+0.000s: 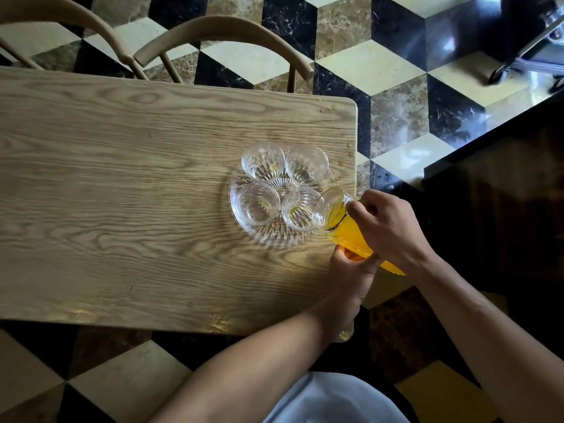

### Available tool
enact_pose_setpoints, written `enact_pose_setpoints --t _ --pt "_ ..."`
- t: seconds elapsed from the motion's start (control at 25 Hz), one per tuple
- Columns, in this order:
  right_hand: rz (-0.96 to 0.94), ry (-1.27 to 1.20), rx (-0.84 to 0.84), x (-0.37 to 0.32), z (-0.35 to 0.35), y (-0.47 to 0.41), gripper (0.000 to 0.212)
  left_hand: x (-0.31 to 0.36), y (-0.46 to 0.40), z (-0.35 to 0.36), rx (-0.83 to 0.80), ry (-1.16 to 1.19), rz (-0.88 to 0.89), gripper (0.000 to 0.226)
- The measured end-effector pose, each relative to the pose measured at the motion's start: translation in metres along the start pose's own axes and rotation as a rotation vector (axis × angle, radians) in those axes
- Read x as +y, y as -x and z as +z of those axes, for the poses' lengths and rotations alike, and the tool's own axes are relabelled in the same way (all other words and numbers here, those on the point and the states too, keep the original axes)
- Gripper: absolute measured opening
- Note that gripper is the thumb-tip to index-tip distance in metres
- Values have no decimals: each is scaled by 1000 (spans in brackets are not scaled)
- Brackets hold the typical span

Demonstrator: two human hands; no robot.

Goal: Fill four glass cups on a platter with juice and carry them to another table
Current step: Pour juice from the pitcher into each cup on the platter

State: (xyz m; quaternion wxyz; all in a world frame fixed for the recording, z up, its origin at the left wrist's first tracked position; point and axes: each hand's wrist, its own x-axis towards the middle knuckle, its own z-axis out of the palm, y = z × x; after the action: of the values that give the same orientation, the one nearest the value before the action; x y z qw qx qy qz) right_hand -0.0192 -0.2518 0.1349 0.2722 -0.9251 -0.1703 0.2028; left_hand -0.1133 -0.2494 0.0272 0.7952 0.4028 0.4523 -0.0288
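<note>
Glass, clear and ribbed: four small cups sit close together on a round glass platter (244, 230) near the right end of a pale wooden table (122, 178). The near-right cup (300, 209) holds a thin pool of yellow juice, the far-left cup (263, 161) shows a faint yellow trace, and the far-right cup (306, 164) and near-left cup (258, 203) look almost empty.

A glass jug (338, 219) of orange juice is tipped, its mouth over the near-right cup's rim. The right hand (389, 227) is closed around the jug's neck, and the left hand (354, 267) cups the jug's lower body from beneath.

Once filled, the platter will likely be heavy, slick and breakable, and the cups may slide on it. Taking it with both hands under opposite rims, and keeping it level, seems safest.

Droplets dot the table near its far right corner and right edge. The platter lies just beside that right edge, with broad bare tabletop to its left. Two wooden chairs (225, 38) stand at the far side; patterned marble floor (396, 71) lies open beyond the right end.
</note>
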Motion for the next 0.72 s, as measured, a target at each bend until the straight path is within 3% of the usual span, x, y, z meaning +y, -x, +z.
enact_pose_setpoints --t 0.36,0.64,0.72 --pt "9 36 -4 -8 1 -2 35 -4 -1 6 26 52 -6 106" --pt "-36 113 -14 -14 5 -6 36 -6 -3 6 -13 130 0 77" --pt "-57 139 -5 -16 6 -6 37 -6 -4 7 -14 155 4 80"
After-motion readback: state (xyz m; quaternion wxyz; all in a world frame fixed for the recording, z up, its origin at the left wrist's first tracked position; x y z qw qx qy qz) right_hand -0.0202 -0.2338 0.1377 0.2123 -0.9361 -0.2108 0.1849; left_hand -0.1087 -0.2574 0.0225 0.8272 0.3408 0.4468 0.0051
